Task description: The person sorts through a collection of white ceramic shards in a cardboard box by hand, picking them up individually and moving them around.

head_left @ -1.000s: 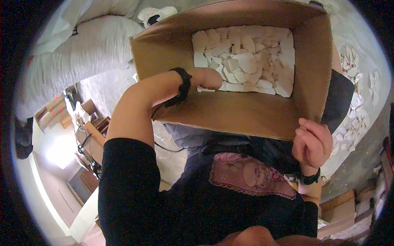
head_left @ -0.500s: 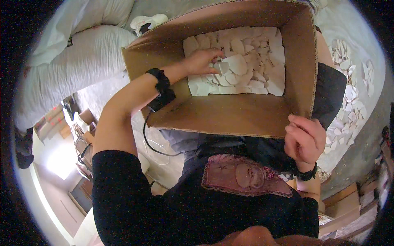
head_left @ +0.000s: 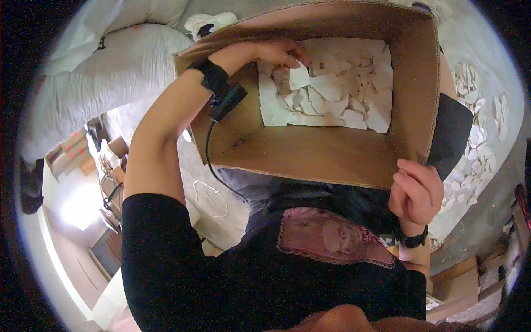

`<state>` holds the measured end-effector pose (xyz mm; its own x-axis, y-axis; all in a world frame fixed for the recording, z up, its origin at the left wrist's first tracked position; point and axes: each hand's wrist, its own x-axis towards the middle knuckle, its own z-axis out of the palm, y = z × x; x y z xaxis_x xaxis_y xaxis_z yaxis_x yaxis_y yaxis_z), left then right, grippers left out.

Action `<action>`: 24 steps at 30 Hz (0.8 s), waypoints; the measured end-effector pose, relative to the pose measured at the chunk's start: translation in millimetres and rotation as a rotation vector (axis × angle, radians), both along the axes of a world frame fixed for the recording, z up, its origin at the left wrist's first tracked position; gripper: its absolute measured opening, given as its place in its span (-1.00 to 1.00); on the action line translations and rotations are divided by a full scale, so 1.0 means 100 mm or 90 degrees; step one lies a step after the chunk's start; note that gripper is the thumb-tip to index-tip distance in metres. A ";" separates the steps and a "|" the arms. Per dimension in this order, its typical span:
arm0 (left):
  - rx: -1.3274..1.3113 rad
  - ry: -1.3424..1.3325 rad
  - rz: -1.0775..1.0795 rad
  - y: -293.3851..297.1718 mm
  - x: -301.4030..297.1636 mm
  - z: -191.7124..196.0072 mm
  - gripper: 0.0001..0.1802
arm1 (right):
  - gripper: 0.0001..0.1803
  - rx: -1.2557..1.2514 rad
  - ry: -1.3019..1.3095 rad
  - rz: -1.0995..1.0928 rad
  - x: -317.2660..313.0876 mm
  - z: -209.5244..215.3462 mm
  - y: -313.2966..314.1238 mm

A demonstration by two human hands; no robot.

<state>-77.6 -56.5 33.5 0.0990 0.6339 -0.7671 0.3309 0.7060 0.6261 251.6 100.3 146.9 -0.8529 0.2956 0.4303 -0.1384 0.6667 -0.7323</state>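
Note:
A deep cardboard box sits tilted over my lap. Its bottom is covered with many thin, flat, broken white pieces whose material I cannot make out. Inside, near the far left wall, my left hand pinches one angular white piece above the layer. The tips of some of its fingers are in shadow. My right hand is curled around the box's near right corner, thumb and fingers on the rim.
More white pieces lie on a white sheet on the floor to the right. Bulging white sacks lie at the left, with a white shoe beyond. A black cable hangs from my left wrist device. Another cardboard box stands lower right.
My left hand has moved farther away from me, lifting a white piece off the layer. The box has shifted slightly right in view; my right hand stays at its corner.

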 end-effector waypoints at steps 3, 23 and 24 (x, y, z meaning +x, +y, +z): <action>-0.068 0.005 -0.063 -0.03 -0.04 0.00 -0.77 | -0.65 0.016 0.007 -0.010 -0.01 -0.01 -0.02; -0.172 0.031 -0.226 -0.69 -0.01 -0.63 -0.73 | -0.72 0.027 -0.004 -0.003 -0.03 0.02 -0.01; -0.134 0.044 -0.284 -0.84 -0.06 -0.77 -0.74 | -0.72 0.018 0.004 -0.001 -0.04 0.03 -0.01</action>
